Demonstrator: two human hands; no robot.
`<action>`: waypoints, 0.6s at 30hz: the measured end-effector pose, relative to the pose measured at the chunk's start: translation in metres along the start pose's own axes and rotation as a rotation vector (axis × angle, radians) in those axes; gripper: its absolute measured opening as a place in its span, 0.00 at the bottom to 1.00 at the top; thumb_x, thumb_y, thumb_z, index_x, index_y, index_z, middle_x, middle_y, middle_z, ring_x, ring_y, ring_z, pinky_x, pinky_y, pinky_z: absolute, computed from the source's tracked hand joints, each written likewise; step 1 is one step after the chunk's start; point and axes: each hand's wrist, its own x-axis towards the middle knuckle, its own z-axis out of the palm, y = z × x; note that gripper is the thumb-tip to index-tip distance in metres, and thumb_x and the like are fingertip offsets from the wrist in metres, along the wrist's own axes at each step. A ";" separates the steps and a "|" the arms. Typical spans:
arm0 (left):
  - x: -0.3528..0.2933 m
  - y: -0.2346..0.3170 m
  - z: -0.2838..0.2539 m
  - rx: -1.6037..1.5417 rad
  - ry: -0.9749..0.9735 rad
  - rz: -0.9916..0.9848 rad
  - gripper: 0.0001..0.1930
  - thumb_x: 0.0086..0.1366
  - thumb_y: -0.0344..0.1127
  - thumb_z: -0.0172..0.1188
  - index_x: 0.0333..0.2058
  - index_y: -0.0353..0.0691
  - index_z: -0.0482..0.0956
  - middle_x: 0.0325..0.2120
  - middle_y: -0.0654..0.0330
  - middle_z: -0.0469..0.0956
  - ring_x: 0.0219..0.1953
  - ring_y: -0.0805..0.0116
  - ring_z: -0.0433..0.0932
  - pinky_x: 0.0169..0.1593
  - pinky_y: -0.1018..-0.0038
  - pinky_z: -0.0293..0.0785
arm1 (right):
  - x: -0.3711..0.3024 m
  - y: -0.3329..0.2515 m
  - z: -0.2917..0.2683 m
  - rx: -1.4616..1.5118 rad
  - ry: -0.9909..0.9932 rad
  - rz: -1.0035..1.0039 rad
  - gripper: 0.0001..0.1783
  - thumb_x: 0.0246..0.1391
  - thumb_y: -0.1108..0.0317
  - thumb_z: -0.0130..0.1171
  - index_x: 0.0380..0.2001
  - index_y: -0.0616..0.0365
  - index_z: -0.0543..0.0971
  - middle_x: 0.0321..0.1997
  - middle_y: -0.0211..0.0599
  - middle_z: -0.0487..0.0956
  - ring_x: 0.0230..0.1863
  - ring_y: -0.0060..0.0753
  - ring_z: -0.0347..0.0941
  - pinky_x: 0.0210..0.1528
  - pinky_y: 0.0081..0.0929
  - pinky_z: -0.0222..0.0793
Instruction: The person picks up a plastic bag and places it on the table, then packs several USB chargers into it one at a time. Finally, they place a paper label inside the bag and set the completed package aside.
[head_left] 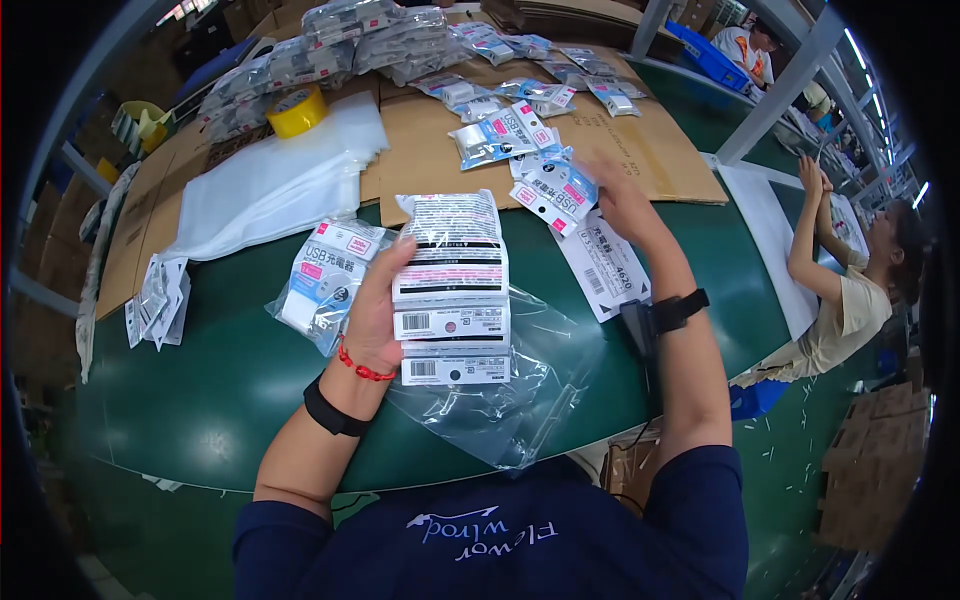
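Note:
My left hand (376, 305) is closed around a stack of packaged chargers (450, 270), their white printed backs facing up and barcode edges toward me. Beneath that stack a clear plastic bag (520, 400) lies on the green table. At the right, my right hand (622, 200) pinches the edge of another packaged charger (560, 192), blue, pink and white; its fingers are slightly blurred. Just below this packet rests a white label sheet (602, 268) with a barcode. A further packaged charger (325, 275) in a clear wrapper lies beside my left hand.
Flattened cardboard (650, 150) covers the table's far side, bearing loose charger packets (500, 135) and a heap of bagged packets (340, 45). Yellow tape (297, 111) sits on stacked clear bags (270, 190). White cards (160, 300) lie left. A co-worker (850, 270) stands at the right.

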 end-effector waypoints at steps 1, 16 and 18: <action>0.001 -0.001 0.001 0.031 0.040 0.042 0.24 0.64 0.34 0.49 0.58 0.37 0.59 0.48 0.54 0.72 0.48 0.62 0.75 0.50 0.66 0.74 | 0.003 -0.001 -0.001 -0.043 -0.138 0.017 0.31 0.48 0.83 0.44 0.57 0.52 0.70 0.61 0.46 0.67 0.58 0.41 0.66 0.59 0.29 0.60; 0.007 0.001 -0.003 -0.006 0.020 0.099 0.23 0.65 0.35 0.47 0.58 0.37 0.60 0.47 0.53 0.73 0.46 0.61 0.76 0.49 0.65 0.76 | 0.010 -0.059 0.025 -0.366 -0.097 -0.394 0.30 0.37 0.78 0.62 0.50 0.50 0.75 0.54 0.38 0.72 0.53 0.42 0.66 0.56 0.38 0.63; 0.007 0.003 -0.002 -0.010 0.021 0.102 0.23 0.65 0.35 0.47 0.57 0.37 0.60 0.47 0.53 0.73 0.46 0.61 0.77 0.49 0.65 0.76 | 0.017 -0.059 0.031 -0.324 -0.117 -0.419 0.30 0.37 0.78 0.61 0.49 0.49 0.75 0.54 0.37 0.72 0.53 0.43 0.66 0.57 0.39 0.62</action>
